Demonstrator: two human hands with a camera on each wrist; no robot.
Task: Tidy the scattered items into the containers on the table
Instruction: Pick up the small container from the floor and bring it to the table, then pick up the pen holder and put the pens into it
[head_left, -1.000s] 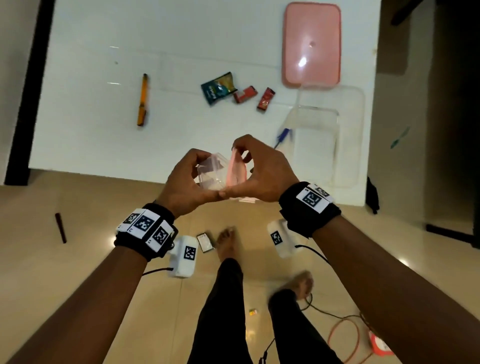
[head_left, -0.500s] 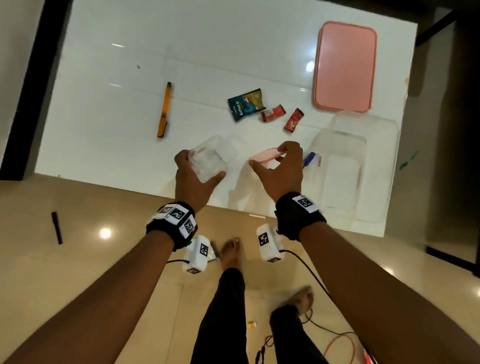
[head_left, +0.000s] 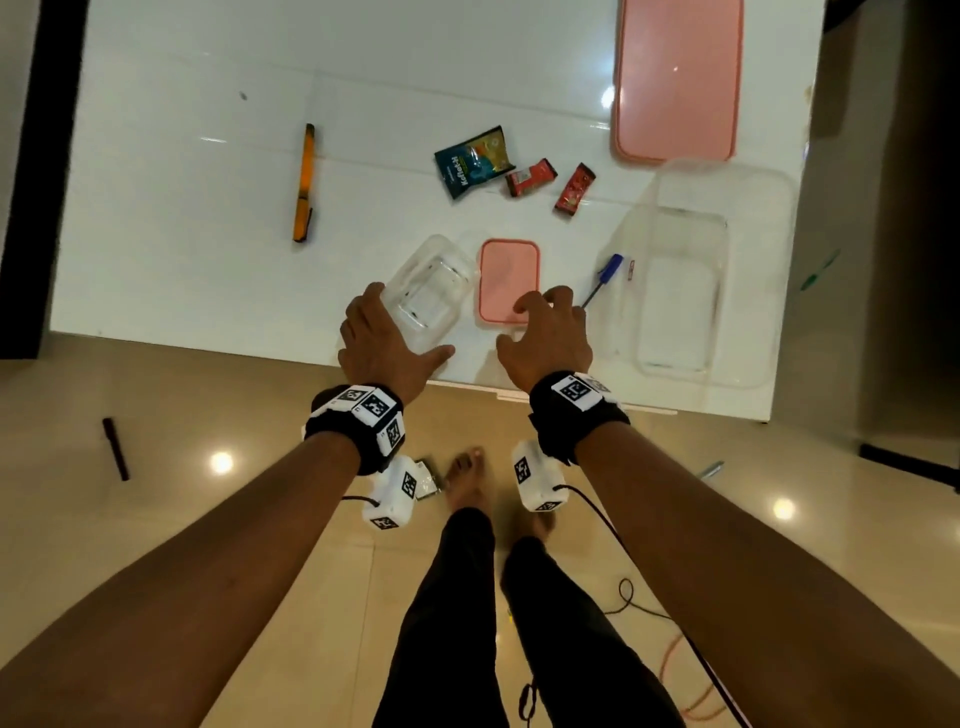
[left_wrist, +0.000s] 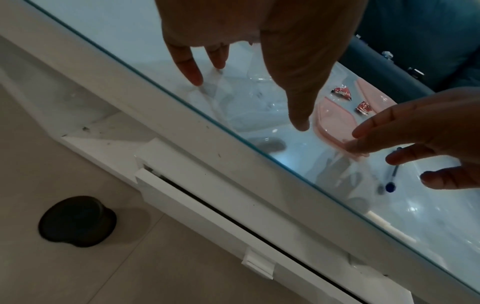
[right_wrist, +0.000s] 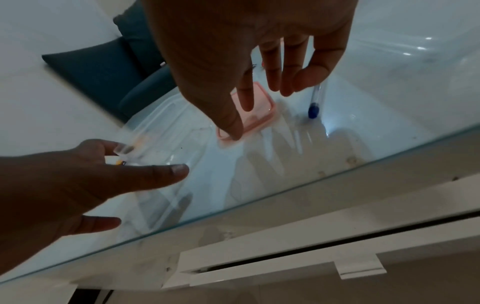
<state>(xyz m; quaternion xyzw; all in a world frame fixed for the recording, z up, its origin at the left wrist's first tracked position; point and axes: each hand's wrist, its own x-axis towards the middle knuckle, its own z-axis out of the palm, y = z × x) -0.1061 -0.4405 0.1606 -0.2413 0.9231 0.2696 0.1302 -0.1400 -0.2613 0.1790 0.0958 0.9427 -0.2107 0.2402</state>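
A small clear container (head_left: 431, 291) stands on the white table (head_left: 182, 249) near its front edge. My left hand (head_left: 402, 327) touches its left and near sides with straight fingers and a spread thumb. Right beside it lies its small pink lid (head_left: 509, 275), flat on the table. My right hand (head_left: 524, 325) rests thumb and fingertips on the lid's near edge, fingers nearly straight. Scattered further back are an orange pen (head_left: 305, 182), a teal packet (head_left: 472, 161) and two red candies (head_left: 531, 177) (head_left: 574, 189). A blue pen (head_left: 602, 278) lies right of the lid.
A large clear container (head_left: 779, 270) stands open at the right, with its large pink lid (head_left: 675, 78) behind it. The table's glass front edge (left_wrist: 233, 131) runs just under my wrists. A black marker (head_left: 115, 448) and cables lie on the floor.
My hands pulled the lid off the small container in front of the table, moved forward, and set both down side by side. Both grips have loosened.
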